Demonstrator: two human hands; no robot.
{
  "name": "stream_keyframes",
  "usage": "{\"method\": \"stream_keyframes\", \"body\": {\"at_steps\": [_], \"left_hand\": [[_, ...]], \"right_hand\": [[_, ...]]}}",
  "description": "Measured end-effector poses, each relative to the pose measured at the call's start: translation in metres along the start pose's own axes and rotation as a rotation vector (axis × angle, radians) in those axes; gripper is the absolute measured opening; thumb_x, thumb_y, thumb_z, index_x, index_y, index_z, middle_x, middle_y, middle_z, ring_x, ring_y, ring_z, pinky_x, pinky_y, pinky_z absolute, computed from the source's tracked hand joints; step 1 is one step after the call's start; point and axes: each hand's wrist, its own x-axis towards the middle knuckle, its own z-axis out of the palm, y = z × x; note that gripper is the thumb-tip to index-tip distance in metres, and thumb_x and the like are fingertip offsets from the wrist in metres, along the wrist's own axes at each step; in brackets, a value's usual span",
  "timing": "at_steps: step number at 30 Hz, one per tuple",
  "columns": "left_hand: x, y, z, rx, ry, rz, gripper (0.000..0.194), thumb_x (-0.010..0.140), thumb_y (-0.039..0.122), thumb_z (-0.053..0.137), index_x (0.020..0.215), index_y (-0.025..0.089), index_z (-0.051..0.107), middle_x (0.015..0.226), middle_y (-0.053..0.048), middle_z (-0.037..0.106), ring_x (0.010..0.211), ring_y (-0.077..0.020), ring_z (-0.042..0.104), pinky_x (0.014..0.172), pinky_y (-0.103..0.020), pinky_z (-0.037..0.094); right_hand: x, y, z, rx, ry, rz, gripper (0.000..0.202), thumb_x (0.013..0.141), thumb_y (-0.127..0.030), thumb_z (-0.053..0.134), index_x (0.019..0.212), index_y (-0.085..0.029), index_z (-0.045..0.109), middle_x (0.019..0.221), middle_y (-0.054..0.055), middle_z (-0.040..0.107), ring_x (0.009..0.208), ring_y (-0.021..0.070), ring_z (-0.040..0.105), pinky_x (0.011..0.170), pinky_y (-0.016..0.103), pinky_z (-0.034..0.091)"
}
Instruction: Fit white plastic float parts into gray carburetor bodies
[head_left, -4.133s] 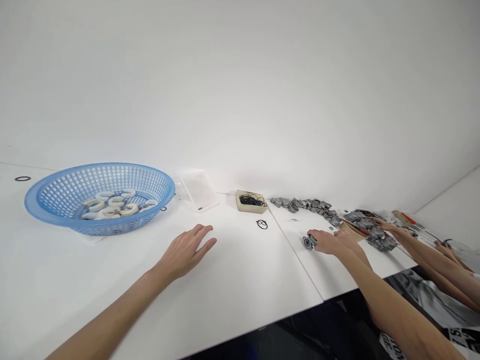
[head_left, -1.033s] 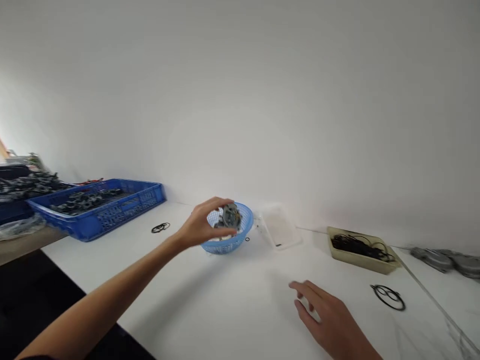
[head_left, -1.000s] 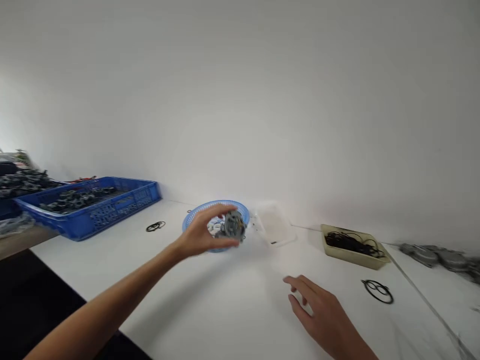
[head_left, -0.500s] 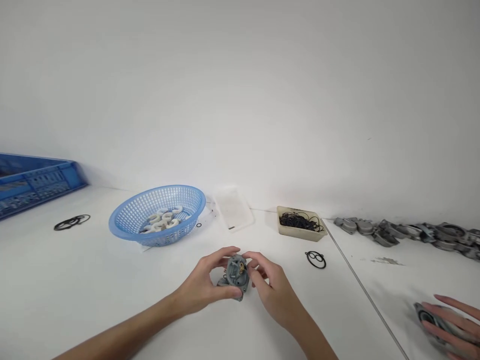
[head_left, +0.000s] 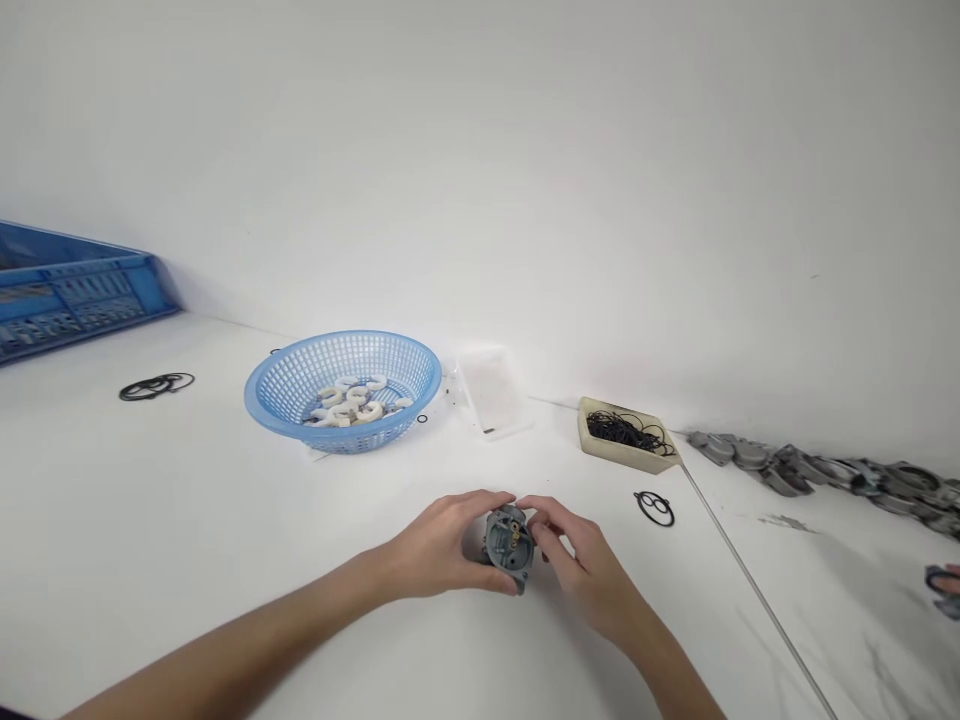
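A grey metal carburetor body (head_left: 501,545) with brass parts in its open bowl side is held just above the white table. My left hand (head_left: 457,545) grips it from the left, thumb along the lower edge and fingers over the top. At its right side, my right hand (head_left: 566,545) has thumb and index finger pinched close against the rim; whether something small is between them is hidden. A black rubber gasket (head_left: 655,508) with loops inside its ring lies on the table to the right of my right hand.
Behind my hands stand a blue basket (head_left: 259,395) of white rings, a clear tray (head_left: 517,425) and a cream tray (head_left: 611,455) of black rubber rings. Grey metal covers (head_left: 787,470) line the right. Black gaskets (head_left: 154,386) and a blue crate (head_left: 97,300) are left. Another person's hand (head_left: 951,580) shows at right.
The view has shifted and tilted a little. My hands keep the carburetor body between them. The other person's hand has moved off toward the right edge with a grey part.
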Motion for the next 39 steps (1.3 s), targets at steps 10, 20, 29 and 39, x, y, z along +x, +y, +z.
{"method": "stream_keyframes", "body": {"at_steps": [10,20,29,39], "left_hand": [[-0.001,-0.010,-0.006,0.216,-0.057,-0.038,0.113,0.070,0.063,0.088,0.162,0.032,0.031,0.142,-0.012,0.060,0.128,-0.0382,0.059,0.104,-0.049,0.049],[-0.003,-0.011,-0.034,0.334,-0.175,-0.062,0.131,0.061,0.073,0.088,0.167,0.037,0.020,0.145,-0.011,0.056,0.131,-0.0405,0.057,0.103,-0.046,0.049],[-0.003,-0.005,-0.007,0.612,-0.106,0.151,0.090,0.078,0.062,0.081,0.150,0.021,0.048,0.122,-0.012,0.067,0.111,-0.0344,0.066,0.097,-0.043,0.048],[-0.002,-0.012,-0.012,0.528,-0.161,0.164,0.088,0.079,0.048,0.072,0.157,0.028,0.038,0.113,-0.008,0.073,0.100,-0.0321,0.070,0.082,-0.037,0.051]], "right_hand": [[0.008,0.013,0.000,-0.058,0.068,-0.064,0.041,0.108,-0.054,0.048,0.129,-0.024,0.067,0.116,0.006,0.067,0.098,0.0199,0.062,0.087,0.032,0.049],[0.010,0.023,-0.008,-0.054,0.101,-0.020,0.046,0.107,-0.062,0.046,0.125,-0.025,0.068,0.091,0.003,0.064,0.080,0.0161,0.057,0.078,0.029,0.048],[0.019,0.039,-0.017,-0.128,0.298,-0.038,0.051,0.105,-0.063,0.047,0.117,-0.018,0.068,0.086,0.005,0.063,0.072,0.0165,0.054,0.073,0.031,0.047],[0.045,-0.062,-0.048,-0.687,0.080,-0.108,0.043,0.103,-0.059,0.053,0.130,-0.028,0.067,0.097,0.004,0.070,0.075,0.0181,0.061,0.073,0.034,0.047]]}}
